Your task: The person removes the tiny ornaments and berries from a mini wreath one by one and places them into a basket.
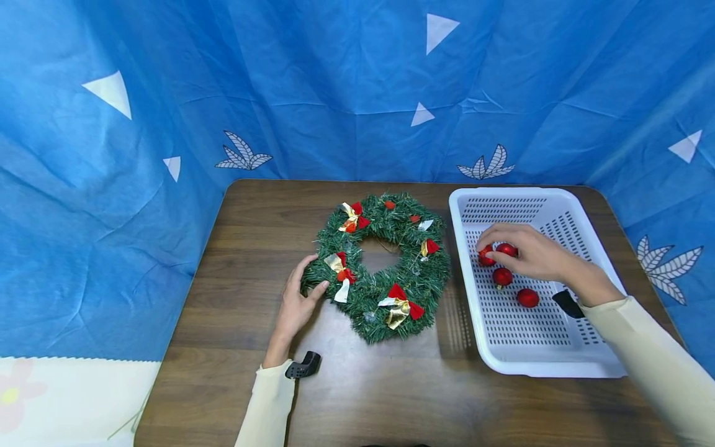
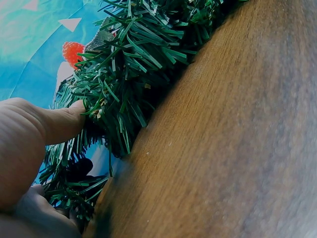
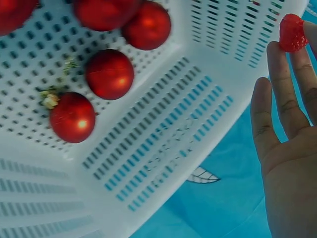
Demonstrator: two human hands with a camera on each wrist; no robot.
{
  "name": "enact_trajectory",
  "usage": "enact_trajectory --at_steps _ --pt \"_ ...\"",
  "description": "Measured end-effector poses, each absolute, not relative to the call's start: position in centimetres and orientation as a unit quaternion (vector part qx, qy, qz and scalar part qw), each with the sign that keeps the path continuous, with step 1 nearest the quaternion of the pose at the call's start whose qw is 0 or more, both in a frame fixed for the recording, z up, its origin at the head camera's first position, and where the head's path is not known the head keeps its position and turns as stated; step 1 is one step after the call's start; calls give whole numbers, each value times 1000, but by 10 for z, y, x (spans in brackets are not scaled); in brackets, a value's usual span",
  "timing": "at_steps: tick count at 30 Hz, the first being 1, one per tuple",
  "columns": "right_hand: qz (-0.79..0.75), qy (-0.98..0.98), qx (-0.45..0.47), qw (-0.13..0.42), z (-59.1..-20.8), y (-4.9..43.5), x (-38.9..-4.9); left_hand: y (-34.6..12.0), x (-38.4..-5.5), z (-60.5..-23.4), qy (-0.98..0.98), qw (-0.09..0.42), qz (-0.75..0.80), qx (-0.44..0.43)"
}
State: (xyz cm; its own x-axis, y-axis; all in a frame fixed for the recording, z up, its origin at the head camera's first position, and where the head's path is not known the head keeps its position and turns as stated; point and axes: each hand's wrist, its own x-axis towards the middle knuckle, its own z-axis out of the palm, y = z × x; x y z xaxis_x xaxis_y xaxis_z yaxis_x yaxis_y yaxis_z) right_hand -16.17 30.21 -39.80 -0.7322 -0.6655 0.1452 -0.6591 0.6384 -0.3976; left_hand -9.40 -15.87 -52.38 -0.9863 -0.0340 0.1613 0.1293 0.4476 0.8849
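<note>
A green Christmas wreath (image 1: 371, 310) with red and gold bows, white leaves and small red berries lies on the table. My left hand (image 1: 296, 304) holds its left edge, with the thumb on the foliage (image 2: 121, 84) and the other fingers partly hidden in it. Over the white basket (image 1: 466, 292), my right hand (image 1: 527, 251) pinches a small bumpy red berry (image 3: 292, 33) between thumb and fingertips. Shiny red baubles (image 3: 110, 74) lie on the basket floor beneath that hand, several of them with gold caps.
The wooden table (image 1: 240, 248) carries the wreath in the middle and the basket at the right. A blue cloth (image 1: 313, 81) with white triangles and leaf prints hangs behind and at the sides. The basket's raised rim surrounds the right hand's area.
</note>
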Motion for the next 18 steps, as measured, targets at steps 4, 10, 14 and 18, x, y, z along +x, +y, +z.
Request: enact_trajectory --at_steps 4,10,14,18 --pt "-226 905 -360 14 -403 311 -158 -159 -94 -524 -846 77 -526 -30" --pt "-215 918 -332 24 -407 320 -149 -160 -94 -524 -847 75 -526 -26" --pt "-207 925 -318 25 -411 326 -144 -159 -93 -524 -847 74 -525 -27" --pt "-198 932 -303 28 -414 331 -141 -159 -94 -524 -849 73 -523 -27"
